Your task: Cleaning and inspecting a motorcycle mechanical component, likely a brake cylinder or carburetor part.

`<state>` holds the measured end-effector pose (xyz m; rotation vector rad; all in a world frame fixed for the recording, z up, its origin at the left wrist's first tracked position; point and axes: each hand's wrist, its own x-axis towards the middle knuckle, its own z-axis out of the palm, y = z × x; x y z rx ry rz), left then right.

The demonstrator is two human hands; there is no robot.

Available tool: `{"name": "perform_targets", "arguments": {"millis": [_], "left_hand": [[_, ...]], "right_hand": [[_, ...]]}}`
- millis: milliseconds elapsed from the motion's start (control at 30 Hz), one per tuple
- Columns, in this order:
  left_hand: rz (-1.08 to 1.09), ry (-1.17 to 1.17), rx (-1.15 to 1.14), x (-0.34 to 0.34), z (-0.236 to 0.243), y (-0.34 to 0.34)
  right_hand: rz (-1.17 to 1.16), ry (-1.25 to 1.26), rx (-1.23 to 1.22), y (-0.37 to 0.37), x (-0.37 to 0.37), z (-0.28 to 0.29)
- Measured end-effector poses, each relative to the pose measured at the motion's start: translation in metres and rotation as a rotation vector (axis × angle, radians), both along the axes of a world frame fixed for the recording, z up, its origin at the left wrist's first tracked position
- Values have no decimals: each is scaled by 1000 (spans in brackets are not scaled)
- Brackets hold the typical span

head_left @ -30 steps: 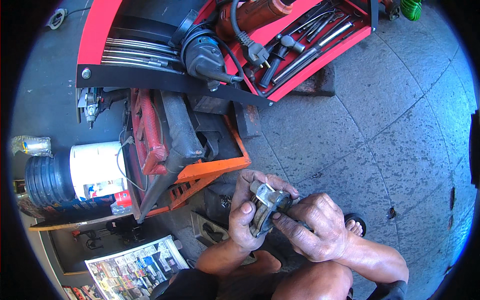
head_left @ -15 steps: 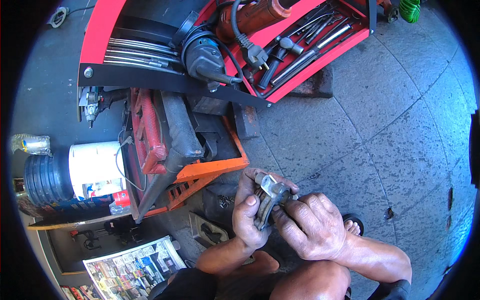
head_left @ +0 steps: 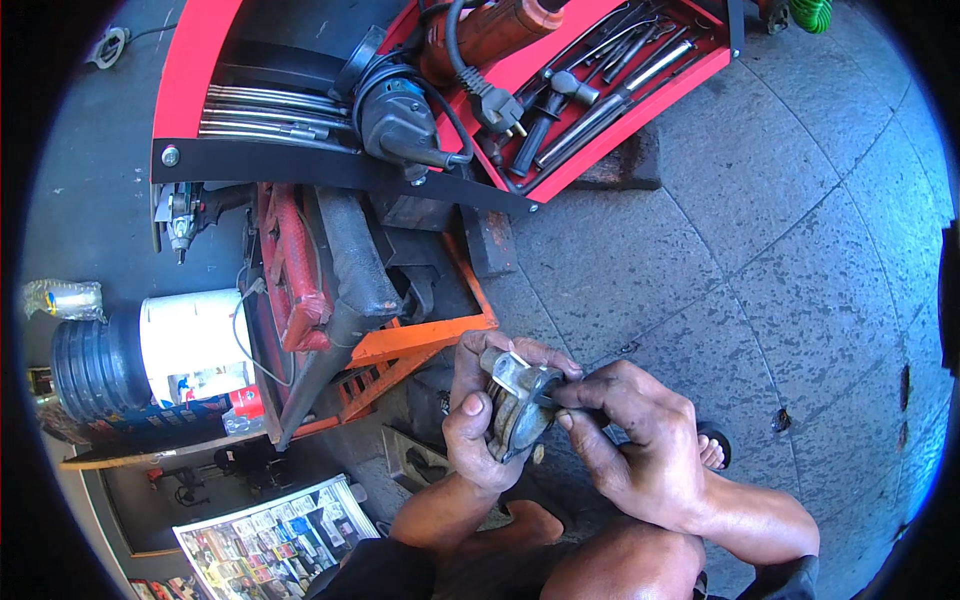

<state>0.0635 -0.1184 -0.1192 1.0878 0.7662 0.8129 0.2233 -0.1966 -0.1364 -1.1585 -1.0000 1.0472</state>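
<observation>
My left hand (head_left: 474,434) is wrapped round a greasy, rounded metal part (head_left: 518,420) with a silver fitting (head_left: 510,374) on top, held over my legs near the lower middle. My right hand (head_left: 645,455) is at the part’s right side, with thumb and forefinger pinched on a small dark piece against it; the fingers partly hide that piece, and I cannot make out what it is.
A red tool tray (head_left: 625,128) with tools and a corded power tool (head_left: 395,125) is above. An orange stand (head_left: 405,340) sits left of my hands. Buckets (head_left: 195,340), an impact tool (head_left: 183,215) and a printed sheet (head_left: 270,530) are at left; tiled floor (head_left: 770,250) at right.
My left hand and the metal part have shifted slightly left. My right hand has turned, its forefinger and thumb coming up to pinch at the part’s right side.
</observation>
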Motion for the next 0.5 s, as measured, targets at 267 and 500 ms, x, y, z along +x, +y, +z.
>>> {"name": "perform_targets", "arguments": {"millis": [267, 500], "left_hand": [[45, 75, 78, -1, -1, -2], [132, 183, 196, 6, -8, -10]], "right_hand": [[12, -157, 48, 5, -5, 2], [-46, -276, 164, 10, -5, 2]]}}
